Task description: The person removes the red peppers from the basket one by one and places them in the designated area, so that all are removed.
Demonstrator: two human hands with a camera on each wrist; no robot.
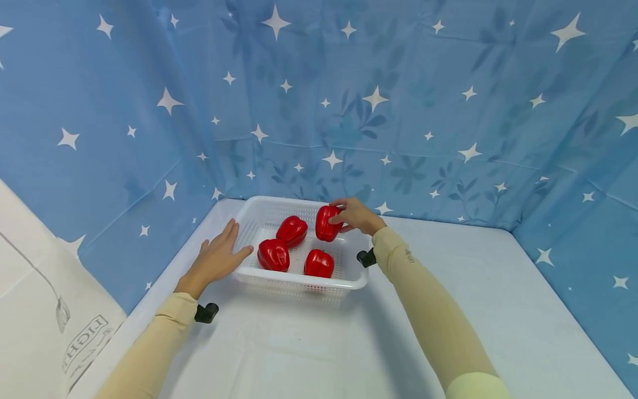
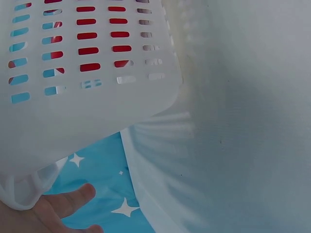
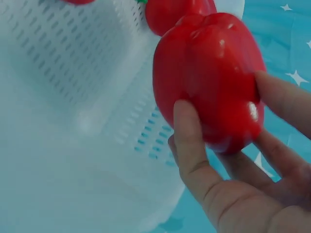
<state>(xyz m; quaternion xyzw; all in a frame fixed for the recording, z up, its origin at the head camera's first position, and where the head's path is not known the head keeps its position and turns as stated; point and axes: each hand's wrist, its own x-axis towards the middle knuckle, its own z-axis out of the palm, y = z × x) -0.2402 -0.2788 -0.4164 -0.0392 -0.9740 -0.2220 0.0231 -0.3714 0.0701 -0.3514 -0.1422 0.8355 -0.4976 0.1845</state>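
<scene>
Head view: blue star-patterned curtain (image 1: 319,83) behind white worktop (image 1: 498,288). White perforated basket (image 1: 299,280) on worktop. Left hand (image 1: 215,259) at basket's left end, fingers spread apart; cannot tell whether touching rim. Right hand (image 1: 358,215) over basket's far right part, fingers clamped on red pepper (image 1: 324,224). Three other red peppers (image 1: 273,255) inside basket: two close together at left, one by near wall.

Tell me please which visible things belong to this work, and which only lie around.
Likely in the work:
red pepper between the right fingers
three other red peppers
white basket

Probably just surroundings:
blue starred curtain
white table
printed white object
</scene>
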